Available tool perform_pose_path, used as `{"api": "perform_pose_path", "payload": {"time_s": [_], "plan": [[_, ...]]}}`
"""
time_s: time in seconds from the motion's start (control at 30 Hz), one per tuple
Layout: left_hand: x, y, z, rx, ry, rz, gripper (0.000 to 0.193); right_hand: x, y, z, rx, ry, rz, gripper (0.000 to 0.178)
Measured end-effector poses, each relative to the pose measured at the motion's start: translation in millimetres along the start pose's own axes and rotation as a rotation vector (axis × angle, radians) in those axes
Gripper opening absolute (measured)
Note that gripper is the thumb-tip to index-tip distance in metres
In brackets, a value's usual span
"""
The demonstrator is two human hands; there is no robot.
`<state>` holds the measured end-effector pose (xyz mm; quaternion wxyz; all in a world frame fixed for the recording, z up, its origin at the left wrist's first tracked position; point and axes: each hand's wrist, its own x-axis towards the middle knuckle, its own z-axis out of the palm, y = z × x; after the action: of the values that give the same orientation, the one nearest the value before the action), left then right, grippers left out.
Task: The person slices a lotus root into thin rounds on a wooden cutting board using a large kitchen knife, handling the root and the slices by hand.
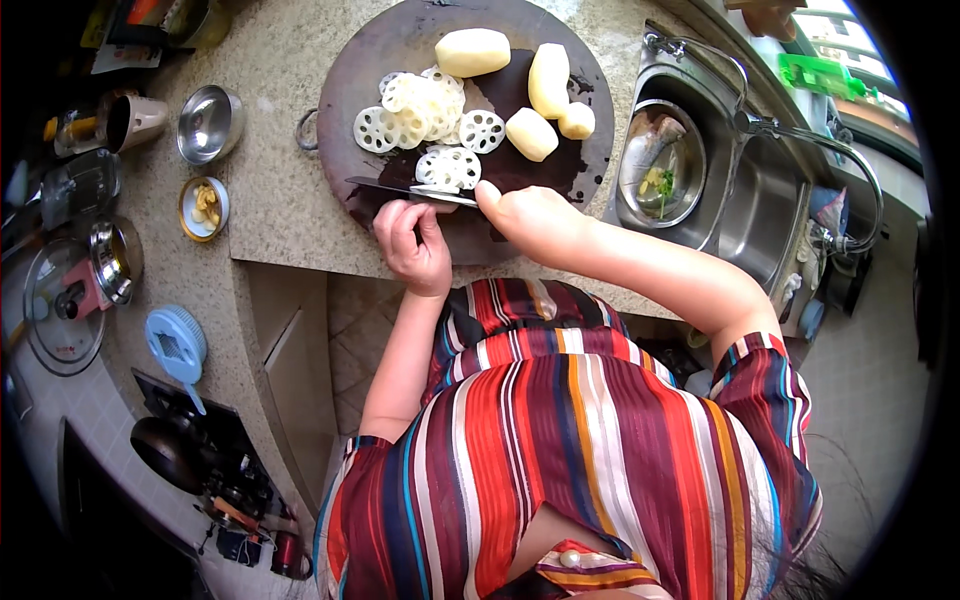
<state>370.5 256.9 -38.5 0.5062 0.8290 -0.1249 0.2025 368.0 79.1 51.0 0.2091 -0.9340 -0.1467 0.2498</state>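
My right hand (528, 220) is closed round the handle of a kitchen knife (375, 184), whose dark blade points left across the near part of a round, dark cutting board (350, 70). Just on the near side of the blade, my left hand (412, 248) has its fingers curled against a pale piece of lotus root (445, 203), mostly hidden by the hand and blade. Freshly cut lotus root slices (450, 167) lie against the blade's far side. Behind them spreads a larger heap of slices (425, 105). Several peeled, pale potato-like pieces (472, 52) rest at the board's far right.
Right of the board is a double steel sink (745, 225); a metal bowl (690, 150) with food sits in it under a curved faucet (850, 160). To the left stand a steel bowl (210, 125), a small bowl of yellowish pieces (204, 208) and a blue plastic grater-like tool (176, 345).
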Motion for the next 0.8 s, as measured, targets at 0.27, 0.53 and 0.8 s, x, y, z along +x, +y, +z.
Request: {"api": "perform_pose_path", "payload": {"time_s": [0.27, 0.53, 0.8], "plan": [[-1.7, -3.5, -0.5, 0.016, 0.005, -0.005, 0.01, 5.4, -0.5, -4.8, 0.027, -0.025, -0.01, 0.026], [-3.9, -4.8, -0.8, 0.005, -0.001, -0.042, 0.016, -42.9, -17.1, -50.8, 0.049, -0.064, 0.038, 0.023], [-3.6, -3.9, -1.7, 0.037, -0.008, -0.039, 0.012, -61.1, -24.6, -62.8, -0.053, -0.141, 0.1, 0.024]]}}
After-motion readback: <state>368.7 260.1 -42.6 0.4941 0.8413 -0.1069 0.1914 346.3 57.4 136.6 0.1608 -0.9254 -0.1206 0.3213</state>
